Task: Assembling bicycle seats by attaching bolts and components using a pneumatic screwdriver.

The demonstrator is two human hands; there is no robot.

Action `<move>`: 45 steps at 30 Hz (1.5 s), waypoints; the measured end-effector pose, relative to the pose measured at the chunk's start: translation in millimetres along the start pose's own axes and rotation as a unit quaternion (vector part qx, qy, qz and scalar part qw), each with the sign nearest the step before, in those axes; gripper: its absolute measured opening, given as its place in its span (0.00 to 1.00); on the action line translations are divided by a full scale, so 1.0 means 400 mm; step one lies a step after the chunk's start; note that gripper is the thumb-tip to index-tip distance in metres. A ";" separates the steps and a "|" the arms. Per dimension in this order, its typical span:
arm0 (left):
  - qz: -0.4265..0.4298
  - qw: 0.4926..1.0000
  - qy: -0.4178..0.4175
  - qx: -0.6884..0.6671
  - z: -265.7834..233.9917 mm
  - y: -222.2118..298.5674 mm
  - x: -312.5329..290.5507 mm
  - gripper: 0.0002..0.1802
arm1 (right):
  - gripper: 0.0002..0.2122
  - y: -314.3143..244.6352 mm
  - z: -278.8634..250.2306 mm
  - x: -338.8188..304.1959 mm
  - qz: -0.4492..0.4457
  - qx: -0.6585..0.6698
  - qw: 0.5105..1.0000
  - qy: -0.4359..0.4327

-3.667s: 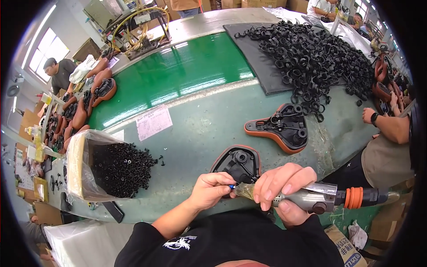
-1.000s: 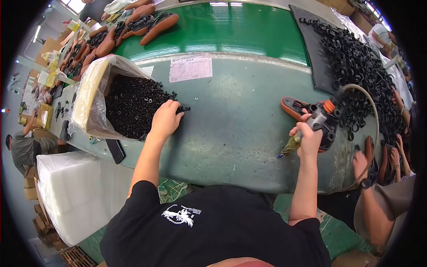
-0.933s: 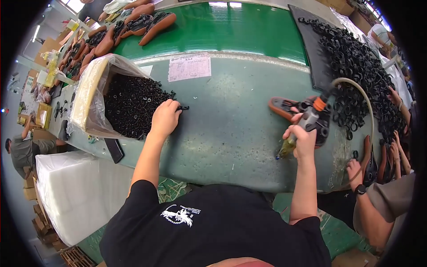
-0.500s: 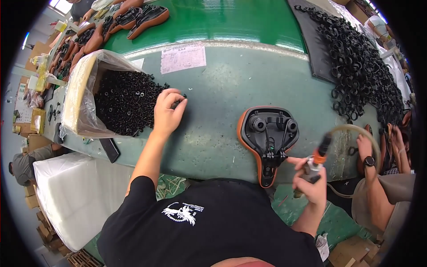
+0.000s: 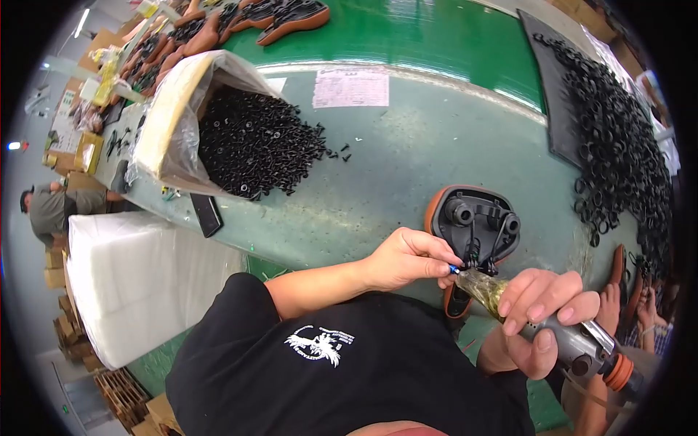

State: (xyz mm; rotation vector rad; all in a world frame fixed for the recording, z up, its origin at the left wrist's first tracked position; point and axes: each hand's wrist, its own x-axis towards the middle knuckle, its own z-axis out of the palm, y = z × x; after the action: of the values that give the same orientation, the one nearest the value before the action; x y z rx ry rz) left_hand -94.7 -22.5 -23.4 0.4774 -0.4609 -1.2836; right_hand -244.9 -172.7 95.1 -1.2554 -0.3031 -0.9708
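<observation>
My right hand (image 5: 542, 320) grips an air screwdriver (image 5: 582, 349), grey with an orange ring, its front end wrapped in clear yellowish film. The tool's blue tip (image 5: 454, 269) points left, at the fingers of my left hand (image 5: 411, 260). That hand is closed in a pinch at the tip, on what looks like a small screw mostly hidden by the fingers. Just beneath both hands, a brown and black bicycle saddle (image 5: 472, 192) lies underside up at the table's near edge, showing two round black springs. My hands and the tool cover part of its narrow nose.
A film-lined box (image 5: 169, 120) lies on its side, spilling black screws (image 5: 254, 142). Beside it is a phone (image 5: 206, 215). A paper sheet (image 5: 351, 88) and more saddles (image 5: 291, 22) lie beyond. Black rings (image 5: 618, 138) are heaped right, near another person's hands (image 5: 609, 309).
My left hand has moved right from the screw pile to the driver's tip. My right hand has raised and turned the driver so its tip points left. The view has shifted.
</observation>
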 end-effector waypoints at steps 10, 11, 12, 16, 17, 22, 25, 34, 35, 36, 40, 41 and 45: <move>-0.030 0.979 -0.024 0.202 0.007 0.039 0.046 0.14 | 0.13 0.020 -0.048 0.011 -0.029 -0.013 0.996 -0.085; 0.049 0.939 -0.057 0.336 0.004 0.055 0.056 0.13 | 0.13 0.022 -0.060 0.006 -0.023 -0.024 0.997 -0.075; 0.153 0.884 -0.093 0.431 -0.010 0.074 0.083 0.14 | 0.13 0.023 -0.066 0.004 -0.030 -0.037 0.995 -0.085; 0.258 0.648 -0.021 0.717 -0.096 0.093 0.169 0.41 | 0.16 -0.031 -0.082 0.004 -0.007 -0.171 0.982 -0.076; 0.257 0.646 -0.022 0.718 -0.103 0.079 0.170 0.41 | 0.17 -0.015 -0.094 0.003 -0.005 -0.178 0.981 -0.072; 0.269 0.620 0.019 0.737 -0.129 0.002 0.200 0.34 | 0.15 0.033 -0.097 0.014 0.031 -0.171 0.984 -0.034; 0.294 0.618 0.067 0.726 -0.121 -0.017 0.197 0.28 | 0.14 0.063 -0.090 0.018 0.024 -0.156 0.987 -0.032; 0.267 0.666 0.109 0.688 -0.158 -0.021 0.188 0.31 | 0.13 0.124 -0.064 0.025 0.079 -0.222 0.969 -0.070; 0.278 0.673 0.083 0.680 -0.168 -0.023 0.188 0.29 | 0.13 0.129 -0.059 0.026 0.085 -0.217 0.969 -0.083; 0.275 0.694 0.095 0.658 -0.168 -0.027 0.188 0.26 | 0.13 0.135 -0.056 0.026 0.087 -0.235 0.964 -0.089; 0.287 0.720 0.087 0.626 -0.195 -0.039 0.193 0.27 | 0.14 0.175 -0.063 0.019 0.080 -0.259 0.954 -0.127; 0.290 0.720 0.101 0.622 -0.198 -0.044 0.192 0.27 | 0.14 0.183 -0.063 0.015 0.069 -0.263 0.953 -0.131; 0.256 0.791 0.091 0.549 -0.205 -0.049 0.185 0.25 | 0.13 0.214 -0.075 0.030 0.057 -0.236 0.954 -0.175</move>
State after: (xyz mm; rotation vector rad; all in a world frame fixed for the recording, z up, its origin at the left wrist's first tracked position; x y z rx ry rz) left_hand -46.6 -92.1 -97.2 1.3292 -1.0868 -0.3111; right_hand -182.4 -205.5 37.0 -1.8694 -0.2770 -0.7368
